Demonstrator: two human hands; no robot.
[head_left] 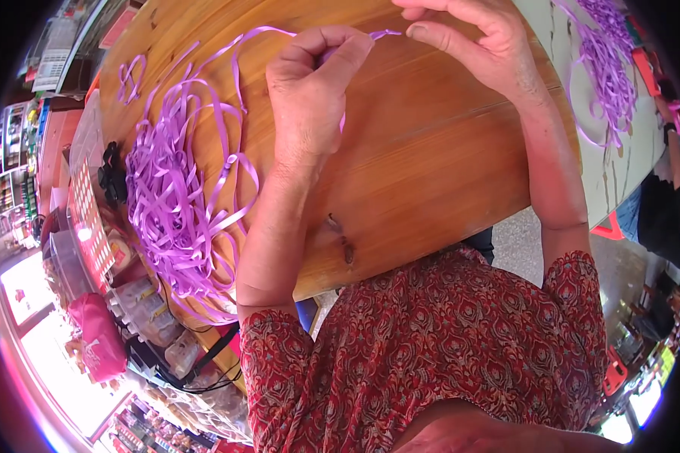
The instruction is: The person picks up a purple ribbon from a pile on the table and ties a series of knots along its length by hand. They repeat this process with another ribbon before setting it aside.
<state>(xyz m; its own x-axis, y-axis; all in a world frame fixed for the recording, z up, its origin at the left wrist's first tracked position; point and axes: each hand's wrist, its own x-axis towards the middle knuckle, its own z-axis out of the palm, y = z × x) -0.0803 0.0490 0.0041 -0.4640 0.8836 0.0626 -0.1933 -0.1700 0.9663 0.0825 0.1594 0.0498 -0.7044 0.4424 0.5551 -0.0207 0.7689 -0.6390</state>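
Note:
My left hand (310, 90) is closed over the wooden table, pinching a narrow purple ribbon (385, 33) between thumb and forefinger. A short end of it, which looks knotted or folded, sticks out past the fingertips toward the right. More ribbon shows below that palm and trails off to the left. Just right of the ribbon end is my right hand (491, 45), thumb and fingers apart with nothing visible between them; the top edge cuts off part of it. A large tangled heap of purple ribbon (175, 196) lies on the table's left side.
The round wooden table (431, 158) fills the middle. On a pale table (585, 158) at right lies another purple ribbon heap (608, 75), near another person's arm (674, 155). Left of the table are a pink pouch (97, 336), clear plastic containers (147, 309) and black cables.

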